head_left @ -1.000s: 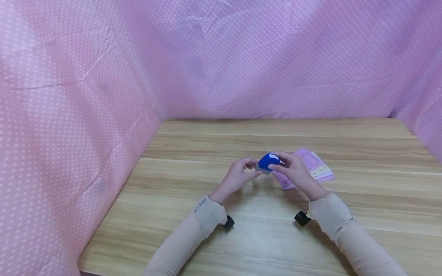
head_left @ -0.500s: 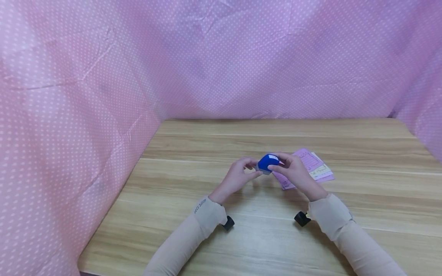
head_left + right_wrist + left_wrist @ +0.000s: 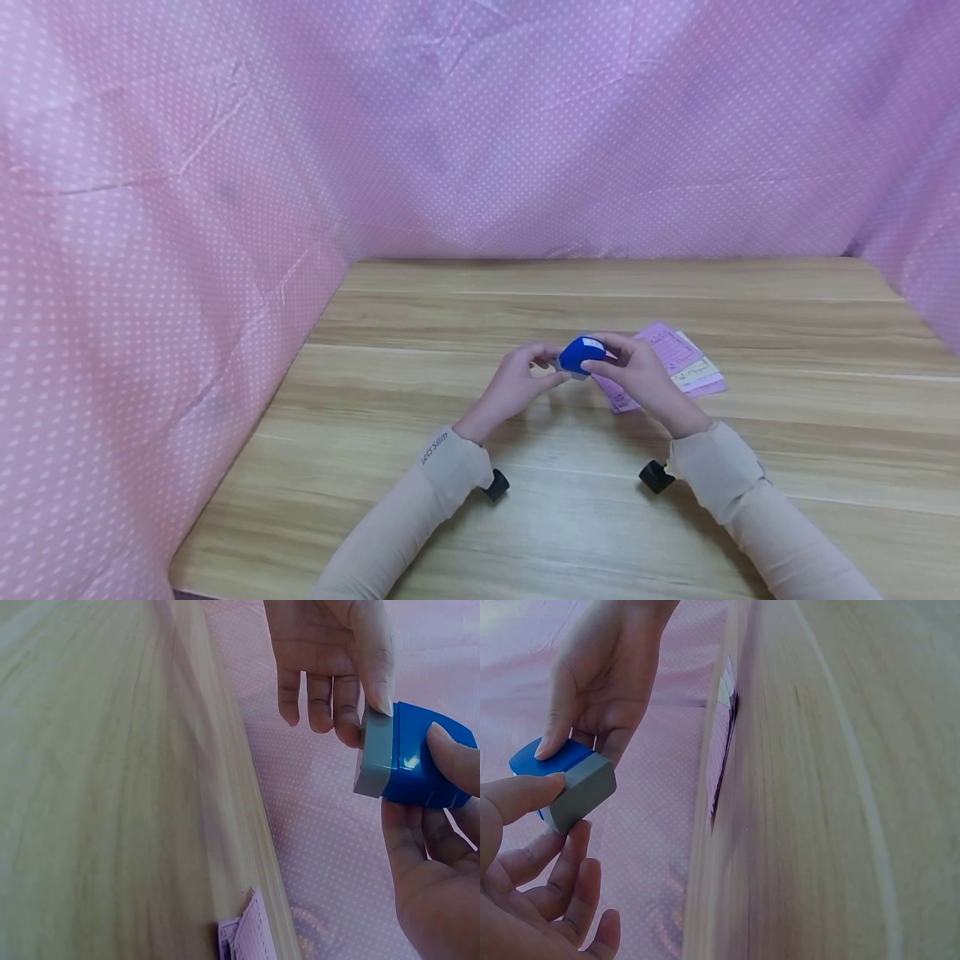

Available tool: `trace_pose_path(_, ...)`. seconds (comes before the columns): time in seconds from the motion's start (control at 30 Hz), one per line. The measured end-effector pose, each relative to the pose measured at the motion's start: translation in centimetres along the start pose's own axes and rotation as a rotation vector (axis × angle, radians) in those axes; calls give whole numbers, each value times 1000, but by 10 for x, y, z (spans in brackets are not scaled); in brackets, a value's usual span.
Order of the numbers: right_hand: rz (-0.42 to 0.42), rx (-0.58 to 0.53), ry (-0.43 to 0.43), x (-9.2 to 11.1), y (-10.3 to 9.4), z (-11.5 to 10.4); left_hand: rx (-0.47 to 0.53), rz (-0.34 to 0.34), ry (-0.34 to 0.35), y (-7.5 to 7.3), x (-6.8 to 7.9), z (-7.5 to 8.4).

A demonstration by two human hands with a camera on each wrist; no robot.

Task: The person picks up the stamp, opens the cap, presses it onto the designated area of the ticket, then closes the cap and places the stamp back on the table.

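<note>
Both hands hold a blue stamp with a grey cap (image 3: 589, 791) above the table, in the middle of the head view. My left hand (image 3: 519, 375) pinches the grey cap between thumb and fingertips; its other fingers are spread loosely in the left wrist view. The blue body (image 3: 424, 754) is gripped by my right hand (image 3: 637, 371), thumb on one face and fingers on the opposite one. On top of the body is a white label (image 3: 592, 343). Cap and body sit against each other, and the stamp's printing face is hidden.
Pink, white and yellow printed slips (image 3: 696, 375) lie fanned on the wooden table (image 3: 420, 317), partly behind the right hand. A pink dotted cloth (image 3: 480, 150) hangs around the table's back and sides. Each wrist carries a small black camera (image 3: 656, 476).
The stamp's blue body has shifted very slightly down and left. Both hands keep their hold and have hardly moved; the slips lie as before.
</note>
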State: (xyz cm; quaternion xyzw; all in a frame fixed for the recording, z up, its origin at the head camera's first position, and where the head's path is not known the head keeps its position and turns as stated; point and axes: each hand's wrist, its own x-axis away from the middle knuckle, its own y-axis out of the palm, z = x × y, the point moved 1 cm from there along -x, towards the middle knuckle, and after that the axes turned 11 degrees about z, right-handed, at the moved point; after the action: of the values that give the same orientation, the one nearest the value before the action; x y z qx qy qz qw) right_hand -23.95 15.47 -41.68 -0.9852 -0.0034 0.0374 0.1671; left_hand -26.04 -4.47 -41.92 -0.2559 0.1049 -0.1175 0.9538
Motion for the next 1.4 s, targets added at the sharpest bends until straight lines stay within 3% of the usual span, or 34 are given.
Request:
trace_pose_path(0.53,-4,-2,8,1,1,-1,-2,20,3,0,0,0)
trace_pose_path(1.4,1,33,-53,0,5,3,9,24,-2,-1,1,0)
